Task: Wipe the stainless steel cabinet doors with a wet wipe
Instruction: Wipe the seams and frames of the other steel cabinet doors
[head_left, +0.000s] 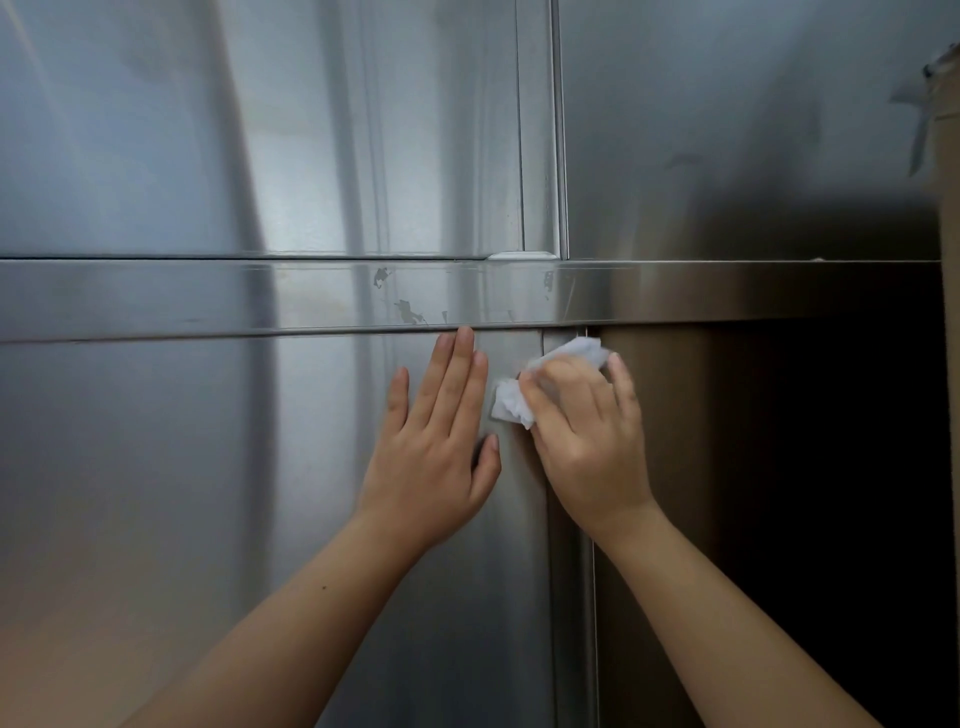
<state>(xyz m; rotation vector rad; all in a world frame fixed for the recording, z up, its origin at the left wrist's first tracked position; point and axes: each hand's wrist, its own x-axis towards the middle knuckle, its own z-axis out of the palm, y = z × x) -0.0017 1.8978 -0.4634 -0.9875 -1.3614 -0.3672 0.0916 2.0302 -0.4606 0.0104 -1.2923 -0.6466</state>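
Note:
A stainless steel lower cabinet door (208, 493) fills the left half of the view. My left hand (436, 447) lies flat on it with straight fingers, fingertips just under the horizontal steel band (208, 299). My right hand (587, 441) presses a crumpled white wet wipe (511, 405) against the door's right edge near its top corner. The wipe shows above and to the left of the fingers. An upper cabinet door (260, 130) sits above the band.
Scuffed patches mark the horizontal band above my hands. To the right of the door edge lies a dark recess (831, 493). A steel panel (727, 130) rises at upper right, and a brown cardboard-like edge (948, 156) shows at the far right.

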